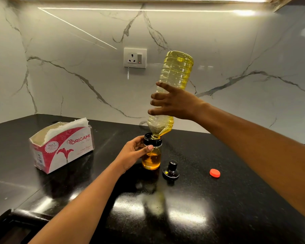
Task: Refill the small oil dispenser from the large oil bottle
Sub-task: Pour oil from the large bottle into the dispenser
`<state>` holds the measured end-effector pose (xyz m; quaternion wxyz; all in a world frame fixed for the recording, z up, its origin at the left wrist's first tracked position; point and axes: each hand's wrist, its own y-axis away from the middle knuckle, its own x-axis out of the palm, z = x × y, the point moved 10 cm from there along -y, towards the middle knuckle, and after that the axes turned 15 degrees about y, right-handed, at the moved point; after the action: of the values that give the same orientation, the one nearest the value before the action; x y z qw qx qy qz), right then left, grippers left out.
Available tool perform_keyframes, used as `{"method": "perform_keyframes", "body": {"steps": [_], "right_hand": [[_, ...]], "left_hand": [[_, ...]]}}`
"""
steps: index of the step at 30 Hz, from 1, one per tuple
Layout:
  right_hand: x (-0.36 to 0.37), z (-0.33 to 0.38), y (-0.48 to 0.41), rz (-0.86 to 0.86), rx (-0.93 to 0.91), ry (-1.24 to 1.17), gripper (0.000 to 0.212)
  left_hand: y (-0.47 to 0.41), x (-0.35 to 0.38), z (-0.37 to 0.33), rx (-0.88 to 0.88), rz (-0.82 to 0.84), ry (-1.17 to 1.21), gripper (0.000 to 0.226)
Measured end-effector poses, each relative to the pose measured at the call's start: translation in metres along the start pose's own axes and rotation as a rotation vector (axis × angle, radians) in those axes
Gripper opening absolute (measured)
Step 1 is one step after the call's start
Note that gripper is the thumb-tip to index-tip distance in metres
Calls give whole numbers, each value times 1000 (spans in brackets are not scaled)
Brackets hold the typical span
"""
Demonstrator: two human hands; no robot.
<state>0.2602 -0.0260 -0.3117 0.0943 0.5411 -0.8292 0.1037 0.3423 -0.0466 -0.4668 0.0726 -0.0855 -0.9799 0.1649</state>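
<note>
1. The right hand (173,103) is clamped round the large oil bottle (176,71), with the digits spread and curled across its ribbed waist. The bottle is upended and slightly tilted, so its base stands above the hand and its neck hangs below it.
2. Directly beneath the right hand, the bottle's mouth is set into the black collar of the small oil dispenser (151,160).
3. The left hand (133,153) is wrapped round the dispenser's shoulder, the thumb laid across the front just under the collar. The dispenser stands upright on the countertop (236,194), and amber oil is seen in roughly its lower half.
4. The bottle is judged thin-walled and soft, likely to buckle if squeezed, and heavy with the oil it holds. The ribbed waist is judged the firmest place to take hold, since a hard squeeze there could make the flow surge. Any film of oil would make it slippery.
5. The dispenser is judged to be glass: stiff, breakable and easily tipped under the bottle's weight. It is best gripped high, near the collar.
6. Just to the right of the left hand, beside the dispenser, a black stopper (171,170) is seen on the countertop.
7. Under the right forearm, a red cap (215,173) lies apart from the stopper.
8. Well to the left of the left hand, a tissue box (62,148) is seen.
</note>
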Motion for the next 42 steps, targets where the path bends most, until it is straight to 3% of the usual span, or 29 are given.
{"method": "perform_keyframes", "body": {"steps": [6,10,19,25,30,37,42], "right_hand": [[-2,-3,0,-48,24,19,85],[-5,-10,-2,-86,43,21,84],[-9,-25,-2,-127,77,25,87],[-11,-30,-3,-134,81,37,88],[-12,-34,-6,-141,85,15,86],[-12,-43,-5,-173,99,-2,76],[-9,-39,-4,-154,97,-18,81]], "left_hand": [[1,0,0,-6,2,-11,83],[0,-1,1,-14,-6,-5,66],[0,-1,2,-9,0,4,88],[-1,-1,4,-16,3,2,73],[-2,-2,4,-11,0,0,84],[-3,-3,7,-20,1,8,64],[-2,-3,5,-15,3,13,55]]}}
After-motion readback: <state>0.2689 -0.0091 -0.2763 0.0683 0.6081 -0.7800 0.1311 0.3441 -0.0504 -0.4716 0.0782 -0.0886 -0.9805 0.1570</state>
